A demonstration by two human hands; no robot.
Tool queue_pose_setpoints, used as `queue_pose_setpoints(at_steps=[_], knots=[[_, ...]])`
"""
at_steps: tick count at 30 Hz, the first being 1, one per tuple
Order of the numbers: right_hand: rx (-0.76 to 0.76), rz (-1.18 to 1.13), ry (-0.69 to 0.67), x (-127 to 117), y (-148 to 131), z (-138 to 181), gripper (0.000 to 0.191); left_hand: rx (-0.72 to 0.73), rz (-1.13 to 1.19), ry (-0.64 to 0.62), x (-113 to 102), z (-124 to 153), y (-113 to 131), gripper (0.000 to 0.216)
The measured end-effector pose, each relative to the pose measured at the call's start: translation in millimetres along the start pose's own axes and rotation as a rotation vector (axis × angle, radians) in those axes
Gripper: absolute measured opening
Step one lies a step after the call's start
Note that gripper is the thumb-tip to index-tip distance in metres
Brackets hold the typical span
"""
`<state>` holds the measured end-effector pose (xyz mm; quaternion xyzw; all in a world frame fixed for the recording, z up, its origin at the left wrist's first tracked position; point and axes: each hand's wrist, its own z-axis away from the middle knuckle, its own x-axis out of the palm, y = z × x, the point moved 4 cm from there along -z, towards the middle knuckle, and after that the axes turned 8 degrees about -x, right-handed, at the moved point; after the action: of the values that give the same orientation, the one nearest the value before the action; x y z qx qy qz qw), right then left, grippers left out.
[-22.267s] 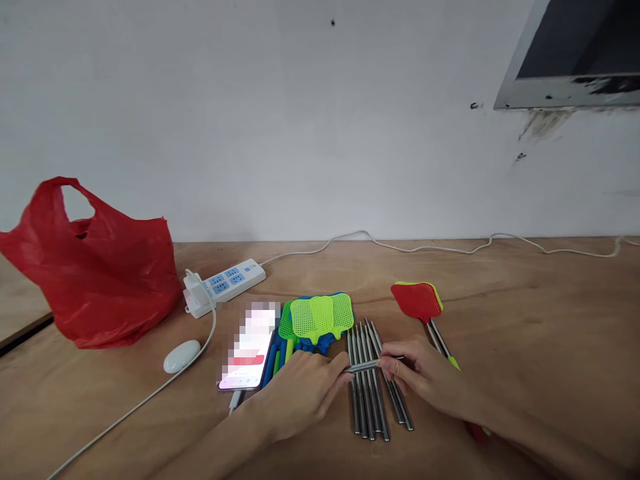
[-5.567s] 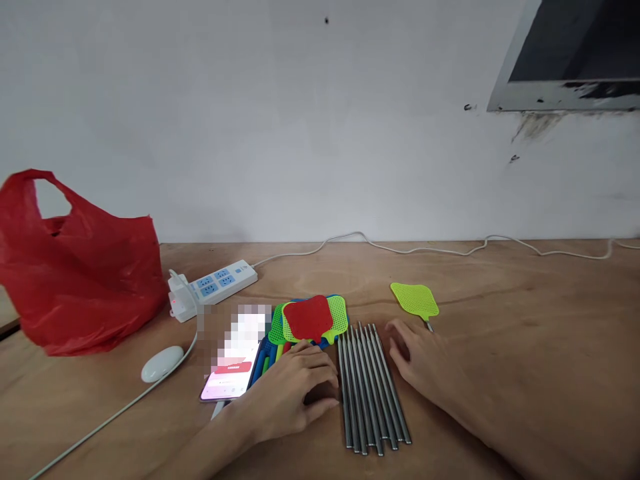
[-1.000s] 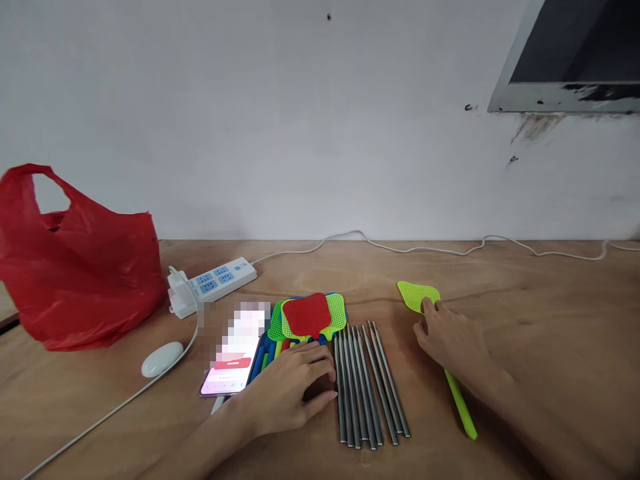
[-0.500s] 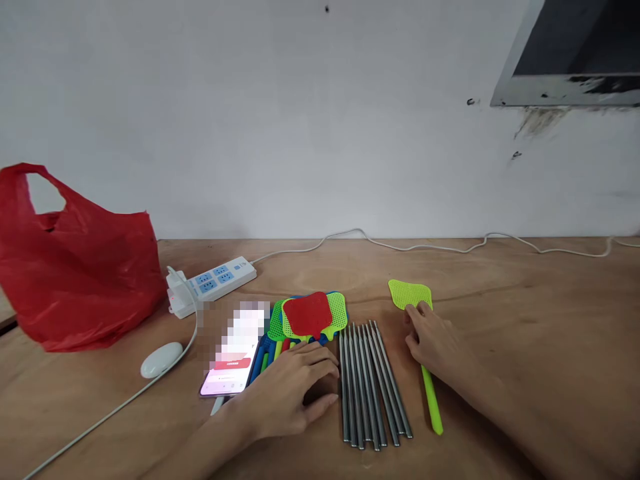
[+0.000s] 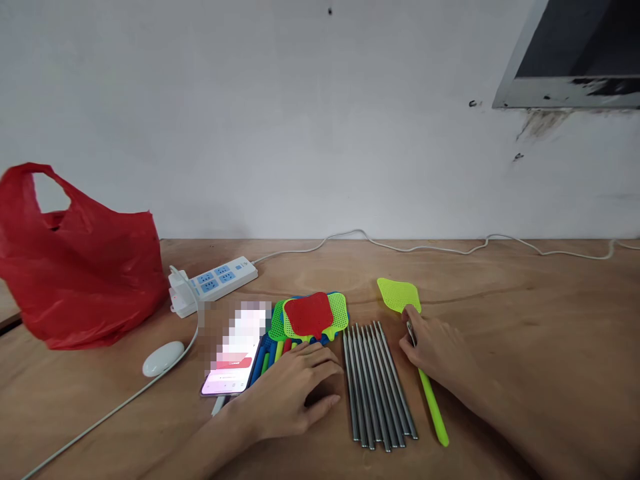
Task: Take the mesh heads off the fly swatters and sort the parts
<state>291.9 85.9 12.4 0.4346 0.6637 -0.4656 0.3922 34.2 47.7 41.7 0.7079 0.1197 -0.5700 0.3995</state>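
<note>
My right hand [image 5: 440,353] lies closed over the shaft of a lime green fly swatter [image 5: 399,295] whose mesh head points away and whose green handle [image 5: 434,417] points toward me. Just left of it lies a row of several steel rods [image 5: 379,383] side by side on the wooden table [image 5: 540,320]. My left hand [image 5: 295,393] rests palm down with fingers spread on the handles of a stack of swatter heads, red one on top [image 5: 310,315].
A phone with a lit screen [image 5: 235,357] lies left of the stack. A white mouse [image 5: 163,358], a white power strip [image 5: 213,283] with cables, and a red plastic bag [image 5: 80,267] sit further left. A white wall stands behind the table.
My right hand has slid the lime green swatter leftward and turned it, so it now lies close beside the steel rods. My left hand has stayed put.
</note>
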Motion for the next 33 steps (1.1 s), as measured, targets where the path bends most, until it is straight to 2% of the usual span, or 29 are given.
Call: queue_pose_setpoints(at_steps=[4, 10, 18, 25, 30, 33], knots=[[-0.025, -0.351, 0.103, 0.0, -7.9, -1.8, 0.020, 0.009, -0.011, 0.029, -0.6, -0.1, -0.7, 0.011], [0.023, -0.937, 0.204, -1.6, -16.5, -1.2, 0.021, 0.009, -0.032, 0.114, -6.5, 0.2, -2.8, 0.014], [0.254, -1.560, 0.099, -2.4, -20.4, 2.1, 0.029, 0.006, -0.038, 0.138, -6.6, -0.3, -1.2, 0.017], [0.454, -1.808, 0.029, -1.7, -30.0, 8.7, 0.024, -0.002, 0.004, 0.135, -6.4, 0.1, -1.4, 0.019], [0.401, -1.911, -0.063, 4.6, -38.9, 11.3, 0.018, -0.026, 0.127, 0.168, -8.7, 0.6, 0.7, 0.021], [0.361, -1.959, -0.087, 8.6, -43.6, 12.9, 0.016, -0.063, 0.215, 0.162, -8.3, 1.1, 0.7, 0.036]])
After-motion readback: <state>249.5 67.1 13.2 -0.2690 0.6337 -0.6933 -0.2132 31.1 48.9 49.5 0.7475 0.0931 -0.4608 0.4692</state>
